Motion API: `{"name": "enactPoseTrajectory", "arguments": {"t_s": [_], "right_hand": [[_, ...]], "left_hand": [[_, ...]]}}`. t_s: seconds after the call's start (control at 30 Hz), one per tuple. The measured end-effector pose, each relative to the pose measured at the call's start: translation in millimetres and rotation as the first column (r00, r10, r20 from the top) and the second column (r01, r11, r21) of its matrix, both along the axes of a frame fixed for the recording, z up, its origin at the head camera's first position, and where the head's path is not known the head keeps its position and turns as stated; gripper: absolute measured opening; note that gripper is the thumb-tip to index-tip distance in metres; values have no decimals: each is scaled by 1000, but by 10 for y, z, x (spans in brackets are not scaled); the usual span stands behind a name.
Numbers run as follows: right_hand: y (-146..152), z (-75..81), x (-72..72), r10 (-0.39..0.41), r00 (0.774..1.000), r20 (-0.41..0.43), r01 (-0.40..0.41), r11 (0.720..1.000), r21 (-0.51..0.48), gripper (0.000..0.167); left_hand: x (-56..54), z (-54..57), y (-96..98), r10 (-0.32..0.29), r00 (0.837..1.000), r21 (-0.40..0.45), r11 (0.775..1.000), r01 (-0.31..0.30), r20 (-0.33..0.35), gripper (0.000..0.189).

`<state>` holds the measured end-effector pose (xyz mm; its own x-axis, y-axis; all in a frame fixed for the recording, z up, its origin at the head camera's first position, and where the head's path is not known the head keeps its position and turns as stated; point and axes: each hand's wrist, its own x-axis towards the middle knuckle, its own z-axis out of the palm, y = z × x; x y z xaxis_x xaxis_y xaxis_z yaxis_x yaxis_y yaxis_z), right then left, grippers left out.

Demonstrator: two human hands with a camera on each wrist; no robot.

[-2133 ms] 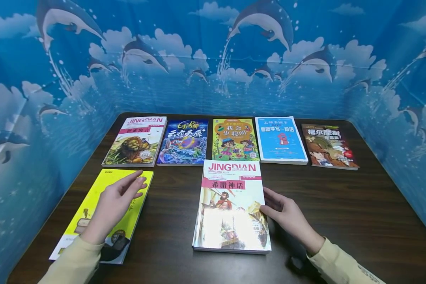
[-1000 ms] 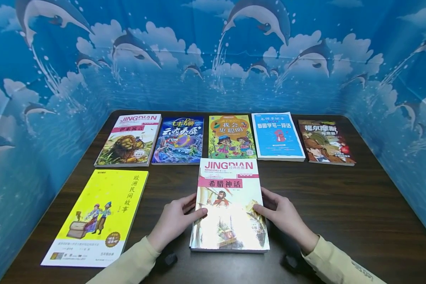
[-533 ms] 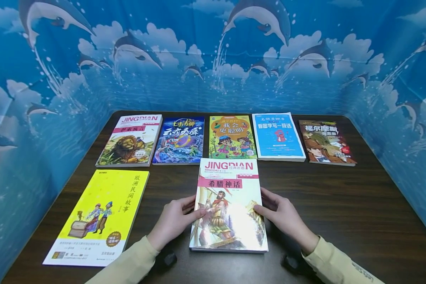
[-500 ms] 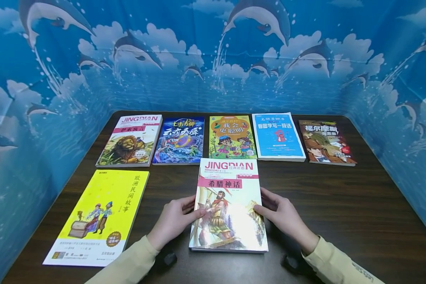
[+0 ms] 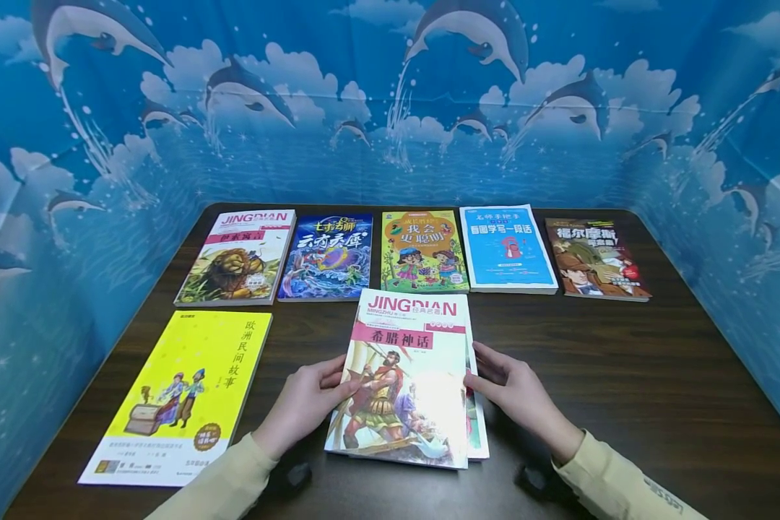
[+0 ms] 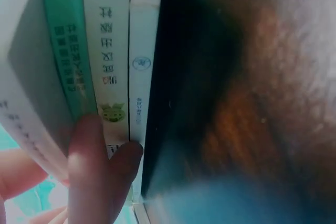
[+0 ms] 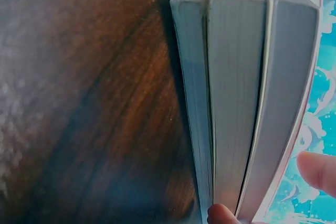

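Left hand point(image 5: 301, 406) grips JINGDIAN book point(image 5: 399, 375) by left edge, right hand point(image 5: 518, 396) holds book stack point(image 5: 479, 430) at right; book between, long axis pointing away, skewed.

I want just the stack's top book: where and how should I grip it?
Likely the left long edge of the top book, from the left, pinched across its thickness: it lies offset leftward over the book beneath, whose right side shows.

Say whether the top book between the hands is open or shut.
The top book is shut: in the right wrist view, its page edges sit tightly together, with no gap visible.
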<state>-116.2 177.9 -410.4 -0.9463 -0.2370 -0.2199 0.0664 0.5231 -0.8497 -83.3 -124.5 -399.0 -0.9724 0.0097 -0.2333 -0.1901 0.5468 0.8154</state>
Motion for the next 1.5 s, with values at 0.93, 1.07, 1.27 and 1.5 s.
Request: {"name": "enactPoseTrajectory", "arguments": {"t_s": [0.93, 1.07, 1.27, 1.5], "right_hand": [[61, -2, 30, 35, 999, 13, -34, 998, -56, 65], [66, -1, 32, 42, 999, 16, -41, 997, -64, 65], [72, 7, 28, 44, 999, 10, -44, 998, -53, 65], [57, 0, 28, 48, 999, 14, -47, 998, -49, 65]], "left_hand": [[274, 118, -762, 144, 984, -80, 987, -136, 105, 62], [321, 105, -892, 192, 972, -116, 977, -177, 133, 64], [332, 69, -1072, 215, 961, -133, 972, -194, 173, 68], [340, 3, -1222, 219, 951, -115, 973, -198, 217, 71]]}}
